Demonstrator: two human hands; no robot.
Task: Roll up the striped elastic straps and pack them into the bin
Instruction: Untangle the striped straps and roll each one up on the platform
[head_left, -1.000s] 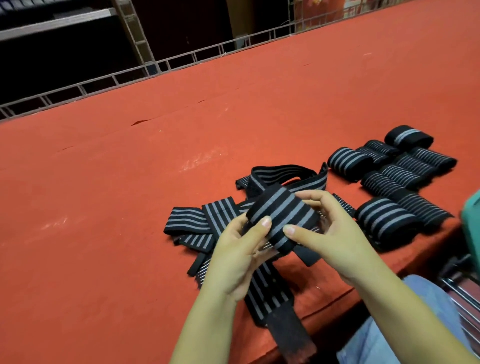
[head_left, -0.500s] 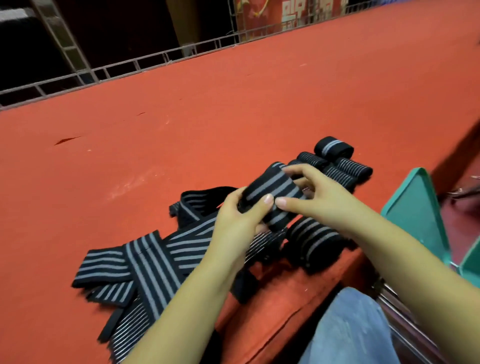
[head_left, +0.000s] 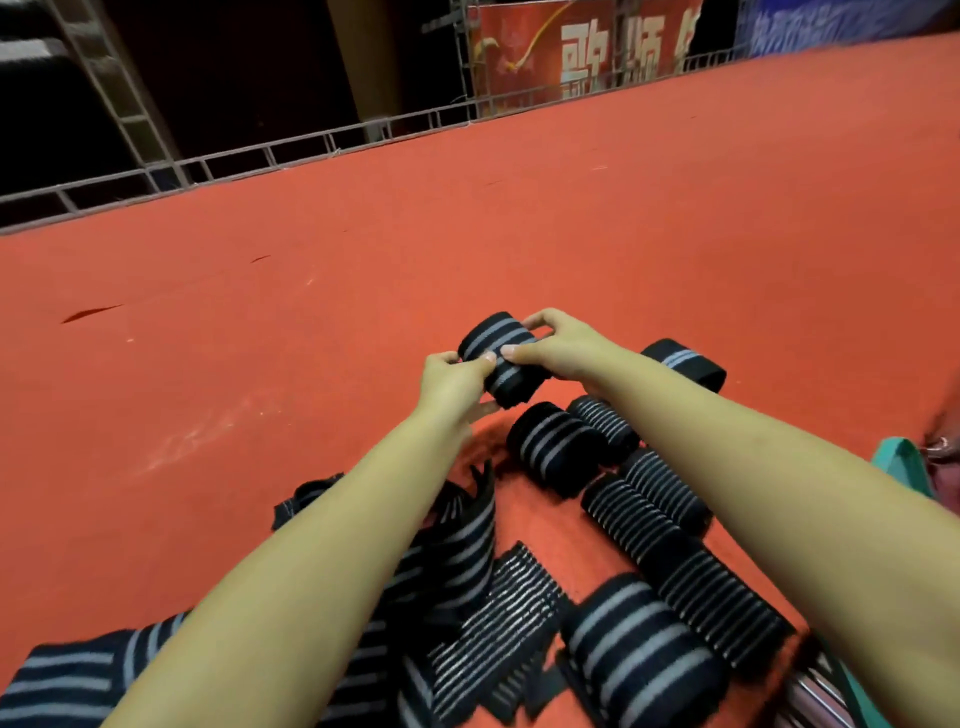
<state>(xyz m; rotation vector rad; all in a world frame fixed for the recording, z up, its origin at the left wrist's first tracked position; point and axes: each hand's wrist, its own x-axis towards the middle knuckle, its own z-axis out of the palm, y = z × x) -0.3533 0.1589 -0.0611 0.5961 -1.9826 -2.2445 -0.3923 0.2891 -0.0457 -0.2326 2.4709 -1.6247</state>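
Note:
A rolled black strap with grey stripes is held just above the red table, both arms stretched forward. My left hand pinches its near left end. My right hand grips its right end from above. Several finished rolls lie below and to the right of it, one more behind my right wrist. Loose unrolled straps lie in a heap under my left forearm. A teal bin edge shows at the right border.
The red felt table stretches far ahead and to the left. A metal rail runs along its far edge, with a red banner behind. Denim and metal chair parts show at the bottom right.
Both hands have carried the rolled strap forward and away from the loose heap, to the far side of the finished rolls. The camera has swung right and down.

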